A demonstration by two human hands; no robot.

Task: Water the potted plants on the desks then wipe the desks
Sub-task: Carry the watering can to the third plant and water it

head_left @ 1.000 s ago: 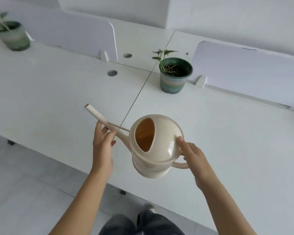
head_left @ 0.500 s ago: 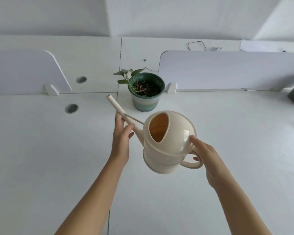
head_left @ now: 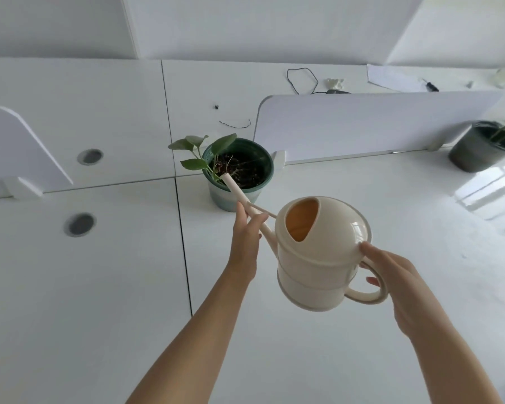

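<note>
Watering can (head_left: 318,252) spout (head_left: 236,190) over green pot (head_left: 267,164)

**Two-handed hold on the watering can (head_left: 318,258)**

Reaches forward with two bare forearms, both rising from the bottom edge and drawing closer together toward the middle. Steadies the spout (head_left: 239,196) with the left hand (head_left: 247,237): back of the hand toward the camera, wrist straight, fingers stretched upward along the spout, thumb on the opposite side, pinching it lightly. Grips the handle (head_left: 370,295) with the right hand (head_left: 391,275): wrist bent inward, thumb pressed against the rear of the can's body, other fingers curled through the loop, one fingertip showing inside it.
</note>
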